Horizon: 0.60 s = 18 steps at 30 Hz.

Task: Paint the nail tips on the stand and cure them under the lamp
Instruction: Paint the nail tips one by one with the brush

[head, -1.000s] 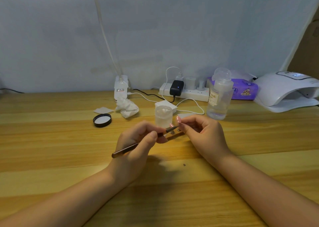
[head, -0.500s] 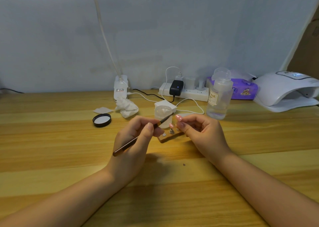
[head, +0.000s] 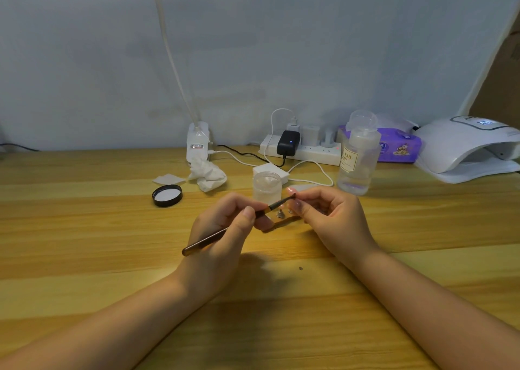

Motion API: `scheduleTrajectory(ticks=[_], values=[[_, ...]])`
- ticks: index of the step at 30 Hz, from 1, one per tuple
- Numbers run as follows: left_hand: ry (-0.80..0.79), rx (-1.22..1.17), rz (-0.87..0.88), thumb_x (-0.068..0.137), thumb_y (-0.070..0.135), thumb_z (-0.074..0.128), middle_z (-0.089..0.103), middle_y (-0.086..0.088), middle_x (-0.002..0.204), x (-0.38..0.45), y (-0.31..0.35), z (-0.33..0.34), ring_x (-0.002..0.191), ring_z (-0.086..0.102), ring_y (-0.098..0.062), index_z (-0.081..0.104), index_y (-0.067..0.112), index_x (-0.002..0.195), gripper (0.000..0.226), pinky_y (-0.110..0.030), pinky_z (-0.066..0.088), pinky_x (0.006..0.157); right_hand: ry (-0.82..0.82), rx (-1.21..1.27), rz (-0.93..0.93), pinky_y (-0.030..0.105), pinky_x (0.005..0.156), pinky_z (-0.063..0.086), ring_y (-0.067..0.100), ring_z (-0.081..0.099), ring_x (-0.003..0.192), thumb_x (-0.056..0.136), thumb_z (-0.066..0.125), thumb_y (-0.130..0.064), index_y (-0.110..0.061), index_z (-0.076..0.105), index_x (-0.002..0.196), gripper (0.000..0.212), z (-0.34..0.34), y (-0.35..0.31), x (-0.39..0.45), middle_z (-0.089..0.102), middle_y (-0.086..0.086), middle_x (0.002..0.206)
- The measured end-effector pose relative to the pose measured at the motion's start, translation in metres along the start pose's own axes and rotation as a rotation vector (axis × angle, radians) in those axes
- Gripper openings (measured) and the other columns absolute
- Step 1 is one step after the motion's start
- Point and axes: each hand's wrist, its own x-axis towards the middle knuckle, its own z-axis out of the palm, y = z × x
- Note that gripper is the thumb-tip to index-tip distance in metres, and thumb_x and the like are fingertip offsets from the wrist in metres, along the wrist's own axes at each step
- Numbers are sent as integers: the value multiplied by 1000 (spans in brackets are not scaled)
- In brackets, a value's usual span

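1. The left hand [head: 222, 229] pinches a slim brown nail brush [head: 233, 223], bristle end pointing up and right.
2. The right hand [head: 332, 215] has its fingers curled, pinching a nail tip [head: 290, 191] right at the brush's bristles.
3. The wooden stand [head: 284, 221] lies on the table [head: 84, 243] between both hands, just in front of an open clear jar [head: 267, 186].
4. The white curing lamp [head: 467, 147] sits far right, well apart.

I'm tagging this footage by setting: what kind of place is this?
Probably a small nail-art desk at home or in a studio: a white nail curing lamp stands at the far right, a clear bottle labelled NAIL near the wall, and the left hand grips a fine brush.
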Motion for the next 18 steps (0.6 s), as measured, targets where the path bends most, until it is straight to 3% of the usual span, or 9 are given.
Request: scheduleTrajectory(ticks=[7, 12, 18], values=[[71, 23, -21, 87, 38, 50, 74, -1, 92, 1, -2, 0, 90, 70, -11, 64, 20, 101, 27, -14, 50, 76, -9, -15, -6, 18, 71, 54, 8, 68, 80, 80, 72, -13, -22, 72, 88, 12, 0, -2, -1, 73, -3, 84], [37, 12, -21, 88, 37, 52, 74, 2, 94, 0, -2, 2, 91, 70, -10, 65, 18, 104, 28, -12, 49, 74, 6, -13, -23, 17, 71, 54, 7, 69, 80, 79, 73, -13, -18, 73, 89, 12, 0, -1, 0, 74, -3, 84], [7, -41, 5, 85, 31, 51, 74, -9, 85, -2, -2, 3, 79, 69, -10, 68, 10, 95, 29, -13, 46, 71, 61, 2, -32, 19, 72, 55, 8, 70, 76, 79, 73, -3, -21, 73, 83, 18, 3, 1, 1, 74, -4, 80]])
